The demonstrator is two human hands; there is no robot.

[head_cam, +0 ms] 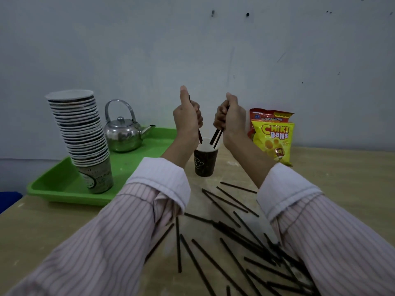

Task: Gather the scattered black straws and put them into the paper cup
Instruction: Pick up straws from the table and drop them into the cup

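In the head view, the left hand (188, 118) is seen raised above the paper cup (205, 162), its fingers curled tightly round a few black straws (200, 136) and its thumb pointed straight up. The lower ends of these straws are held just over the near-left part of the cup's rim. The right hand (229, 118) is held beside it, a little apart, likewise clenched round a second small bunch of straws (217, 137), whose lower tips are angled down and inward into the mouth of the cup. The exact number of straws in each fist cannot be told. The cup itself, dark with a pale inside, is stood upright on the wooden table (53, 227), between the two forearms, which are covered by striped sleeves (119, 231) with turned-back cuffs. Nearer the camera, many scattered straws (226, 229) are left lying flat on the table, crossed over one another, most thickly under the right forearm. At the left, a green tray (64, 184) is set on the table; a tall, leaning stack of cups (83, 135) and a metal kettle (123, 131) are stood on it. To the right of the cup, a yellow snack bag (274, 139) is propped against the wall in front of a red snack bag (269, 116).
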